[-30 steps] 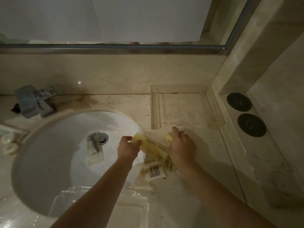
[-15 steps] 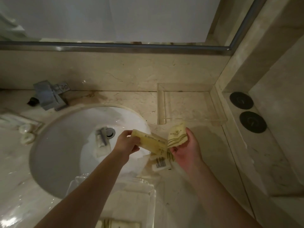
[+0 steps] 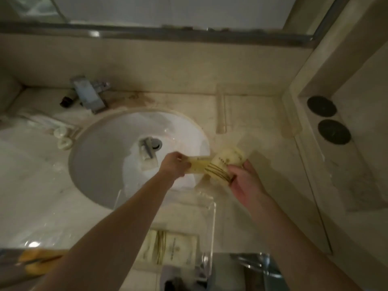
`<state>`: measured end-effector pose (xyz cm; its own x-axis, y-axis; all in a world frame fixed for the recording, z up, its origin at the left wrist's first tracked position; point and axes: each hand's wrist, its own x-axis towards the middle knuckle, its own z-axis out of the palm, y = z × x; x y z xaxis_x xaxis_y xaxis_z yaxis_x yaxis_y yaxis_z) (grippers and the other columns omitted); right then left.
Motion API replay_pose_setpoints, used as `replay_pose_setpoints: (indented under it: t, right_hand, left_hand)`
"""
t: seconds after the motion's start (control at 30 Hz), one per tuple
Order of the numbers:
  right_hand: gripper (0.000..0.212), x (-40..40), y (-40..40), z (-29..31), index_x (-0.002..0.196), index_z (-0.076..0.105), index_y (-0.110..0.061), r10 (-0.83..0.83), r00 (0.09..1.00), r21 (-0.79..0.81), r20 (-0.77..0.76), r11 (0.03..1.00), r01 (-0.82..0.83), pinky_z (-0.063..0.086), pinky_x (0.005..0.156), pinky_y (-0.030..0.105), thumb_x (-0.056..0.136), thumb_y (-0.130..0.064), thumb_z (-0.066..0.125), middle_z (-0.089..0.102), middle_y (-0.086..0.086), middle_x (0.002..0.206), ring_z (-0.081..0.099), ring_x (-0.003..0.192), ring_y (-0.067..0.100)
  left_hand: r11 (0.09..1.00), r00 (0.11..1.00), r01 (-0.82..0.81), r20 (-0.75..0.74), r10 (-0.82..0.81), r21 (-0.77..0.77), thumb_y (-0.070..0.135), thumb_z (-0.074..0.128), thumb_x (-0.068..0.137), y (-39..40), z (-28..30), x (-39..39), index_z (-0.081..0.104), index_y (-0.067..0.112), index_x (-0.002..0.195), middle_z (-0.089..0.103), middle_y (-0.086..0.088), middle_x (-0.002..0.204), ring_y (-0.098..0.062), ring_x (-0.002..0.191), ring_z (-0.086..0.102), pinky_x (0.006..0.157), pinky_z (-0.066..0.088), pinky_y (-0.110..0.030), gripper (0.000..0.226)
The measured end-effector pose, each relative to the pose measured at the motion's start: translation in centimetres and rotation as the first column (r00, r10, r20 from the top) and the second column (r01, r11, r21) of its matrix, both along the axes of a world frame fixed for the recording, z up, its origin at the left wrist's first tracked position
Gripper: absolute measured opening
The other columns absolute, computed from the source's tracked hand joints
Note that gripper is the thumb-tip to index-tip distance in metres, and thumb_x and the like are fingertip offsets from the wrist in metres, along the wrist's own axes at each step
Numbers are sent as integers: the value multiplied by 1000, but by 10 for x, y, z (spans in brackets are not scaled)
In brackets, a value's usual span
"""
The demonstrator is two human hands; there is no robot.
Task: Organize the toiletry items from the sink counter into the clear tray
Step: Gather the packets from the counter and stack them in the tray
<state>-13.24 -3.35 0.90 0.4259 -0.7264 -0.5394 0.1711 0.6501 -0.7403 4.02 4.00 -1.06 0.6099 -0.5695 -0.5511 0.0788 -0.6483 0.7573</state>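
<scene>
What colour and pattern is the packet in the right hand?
Pale yellow packet with dark parallel stripes, in the right hand; head view.

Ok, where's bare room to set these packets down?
Bare counter lies right of the clear tray, before the side ledge. The far tray looks bare. The near tray already holds a packet. Crowded left, by the faucet.

One view only: a wide-angle head camera looks steeply down and forward from above the desk (image 3: pixel 262 217), close enough that both forearms enter from the bottom edge. The sink (image 3: pixel 109 156) sits centre-left; the mirror (image 3: pixel 168 9) spans the top edge.
</scene>
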Motion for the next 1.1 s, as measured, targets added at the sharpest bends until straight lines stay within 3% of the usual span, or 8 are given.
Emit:
replay_pose_setpoints:
  t: [0.1,0.23,0.37,0.53,0.73,0.93,1.03,1.1]
  right_hand:
    - [53,-1,26,4,119,49,-18,71,994,-89,-87,993,-79,54,77,40,81,18,40,60,11,106,62,92,22]
    - [22,-2,63,16,81,56,-23,270,911,-162,-312,929,-331,49,64,32,86,-2,55,60,6,90,59,72,17]
    - [20,-2,105,9,79,48,-22,390,698,-233,-600,750,-619,47,62,31,77,-6,59,56,2,81,55,71,17]
    - [54,-6,134,2,130,44,-30,458,448,-175,-768,523,-834,48,76,27,84,-2,51,49,-4,108,55,92,17]
    - [19,-10,147,1,106,53,-20,226,110,-62,-968,210,-976,45,77,33,88,-19,46,64,7,108,60,96,28]
    - [15,-6,152,-7,99,56,-24,306,116,-69,-945,161,-984,48,81,36,86,-28,51,65,6,106,59,96,27]
    - [32,-3,156,-9,108,57,-19,58,5,-9,-998,-79,-997,43,90,39,84,-39,55,52,8,115,50,106,28]
    - [41,0,155,-8,109,54,-18,-5,85,-85,-996,-35,-996,44,87,38,81,-49,57,47,5,114,48,103,25]
  left_hand:
    - [1000,999,-5,-39,6,17,2,68,79,9,4,-1,57,12,79,60,-17,99,-30,81,60,74,58,-43,15]
    - [1000,999,19,-44,-18,16,5,63,84,22,2,-1,55,14,74,60,-17,93,-25,64,59,61,57,-33,16]
    - [1000,998,12,-55,-13,-13,2,56,86,30,0,-1,53,14,69,58,-17,90,-22,56,56,64,58,-35,21]
    - [997,990,-51,-136,42,-60,-5,54,85,31,5,-2,51,13,67,53,-13,87,-23,64,57,74,58,-43,25]
    - [994,986,-71,-156,57,-83,-8,46,86,34,13,-5,47,13,68,51,-16,98,-33,86,56,67,59,-43,27]
    - [986,974,-92,-218,60,-137,-7,45,88,39,15,-5,45,11,71,48,-12,93,-33,87,59,62,61,-41,24]
    - [983,965,-109,-251,69,-151,-7,47,88,41,13,-5,47,11,72,50,-15,96,-34,87,60,60,61,-36,24]
    - [983,960,-98,-273,54,-152,-8,49,86,42,12,-4,50,9,72,55,-17,96,-31,83,62,62,61,-33,23]
